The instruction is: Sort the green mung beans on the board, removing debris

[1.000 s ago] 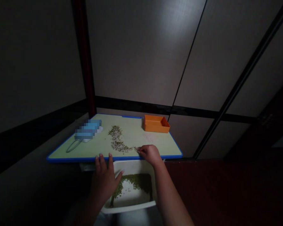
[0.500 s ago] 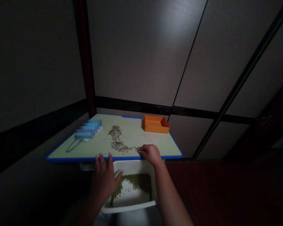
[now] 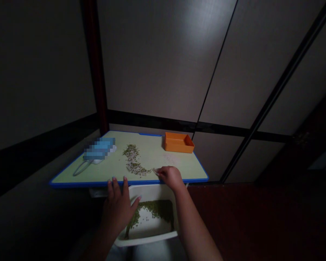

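Note:
A scattered, curved trail of small green beans mixed with paler grains [image 3: 134,165] lies on the pale green tabletop [image 3: 150,150]. At the trail's right end is my right hand [image 3: 170,177], its thumb and fingers pinched together low over the table; what is between them is too small to make out. My left hand [image 3: 118,204] is spread, fingertips at the table's blue front edge and thumb over the left side of a white basin [image 3: 146,240]. Green beans [image 3: 159,209] lie in the basin, mostly along its far and right sides.
An orange open box [image 3: 179,146] stands at the table's back right. At the left lies a blurred-out blue item [image 3: 100,149] with a grey loop [image 3: 83,167]. A panelled wall [image 3: 157,65] rises behind the table. Faint pinkish grains [image 3: 168,158] lie before the box.
My right hand has shifted very slightly left along the table, still pinched at the trail's end. The whole view has drifted a little; my left hand keeps its place at the edge.

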`<state>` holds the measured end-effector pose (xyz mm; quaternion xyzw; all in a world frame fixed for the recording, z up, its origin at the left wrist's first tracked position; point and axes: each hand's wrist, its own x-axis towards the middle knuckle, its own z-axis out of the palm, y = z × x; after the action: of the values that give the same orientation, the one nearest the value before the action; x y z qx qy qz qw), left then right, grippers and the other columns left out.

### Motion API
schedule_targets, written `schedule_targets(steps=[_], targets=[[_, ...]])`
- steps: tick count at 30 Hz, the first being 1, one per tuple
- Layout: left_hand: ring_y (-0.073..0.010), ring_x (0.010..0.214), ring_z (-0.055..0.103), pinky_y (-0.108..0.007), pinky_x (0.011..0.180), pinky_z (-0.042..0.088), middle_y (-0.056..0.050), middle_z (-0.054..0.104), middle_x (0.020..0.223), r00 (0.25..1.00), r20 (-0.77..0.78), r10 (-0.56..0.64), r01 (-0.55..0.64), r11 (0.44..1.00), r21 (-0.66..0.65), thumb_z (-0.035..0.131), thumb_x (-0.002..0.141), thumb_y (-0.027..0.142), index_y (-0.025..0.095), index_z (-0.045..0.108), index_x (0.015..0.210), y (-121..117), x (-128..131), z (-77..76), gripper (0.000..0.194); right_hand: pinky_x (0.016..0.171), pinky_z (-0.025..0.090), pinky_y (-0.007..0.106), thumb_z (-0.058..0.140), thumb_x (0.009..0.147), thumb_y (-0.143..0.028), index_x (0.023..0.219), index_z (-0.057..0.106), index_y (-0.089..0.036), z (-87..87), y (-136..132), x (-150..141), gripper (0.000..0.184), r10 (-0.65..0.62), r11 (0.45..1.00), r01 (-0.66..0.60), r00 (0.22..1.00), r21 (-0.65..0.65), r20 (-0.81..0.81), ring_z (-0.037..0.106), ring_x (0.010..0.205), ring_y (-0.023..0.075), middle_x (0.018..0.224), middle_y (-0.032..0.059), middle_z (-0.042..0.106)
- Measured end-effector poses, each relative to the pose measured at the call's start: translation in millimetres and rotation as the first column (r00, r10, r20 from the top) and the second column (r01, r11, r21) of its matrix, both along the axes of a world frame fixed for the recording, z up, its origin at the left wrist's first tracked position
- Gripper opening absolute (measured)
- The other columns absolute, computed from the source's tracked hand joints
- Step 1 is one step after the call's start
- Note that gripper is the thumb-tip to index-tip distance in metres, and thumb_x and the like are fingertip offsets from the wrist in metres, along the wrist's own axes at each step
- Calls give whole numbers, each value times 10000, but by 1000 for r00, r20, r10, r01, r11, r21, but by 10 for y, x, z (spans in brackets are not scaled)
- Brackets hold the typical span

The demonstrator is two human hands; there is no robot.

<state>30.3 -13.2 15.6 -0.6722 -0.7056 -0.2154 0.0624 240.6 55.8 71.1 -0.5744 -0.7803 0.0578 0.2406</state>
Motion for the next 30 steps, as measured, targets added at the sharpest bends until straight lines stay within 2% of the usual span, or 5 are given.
schedule_targets(steps=[7,15,21,30], targets=[[-438,1439,49,-518,981,384,-322,139,1523,1000,6,-6,6,1000,-3,452,810,457,43,283,1436,-13,8,20,770,722,435,226,612,856,-355,983,736,-302,-4,37,-40,186,-43,999,43,997,6,60,674,887,177,977,27,746],[-441,1438,42,-515,971,390,-331,150,1512,1000,-15,6,-6,1000,-12,447,816,466,38,264,1441,-12,23,35,779,727,436,245,498,923,-438,970,739,-296,-3,156,-89,283,-130,991,125,987,50,98,681,877,190,967,51,747],[-425,1442,46,-514,997,372,-309,160,1519,1000,-1,7,-7,1000,-7,455,814,452,53,269,1443,-23,22,38,767,693,432,251,463,936,-450,956,737,-277,-21,229,-63,326,-231,972,225,967,62,109,680,843,197,934,74,746],[-450,1436,48,-520,961,402,-331,141,1515,999,-35,-3,3,1000,-18,431,824,469,47,259,1446,-7,5,14,770,678,381,245,459,943,-434,907,727,-261,6,273,-51,321,-310,950,303,938,71,152,664,789,168,875,51,745]])
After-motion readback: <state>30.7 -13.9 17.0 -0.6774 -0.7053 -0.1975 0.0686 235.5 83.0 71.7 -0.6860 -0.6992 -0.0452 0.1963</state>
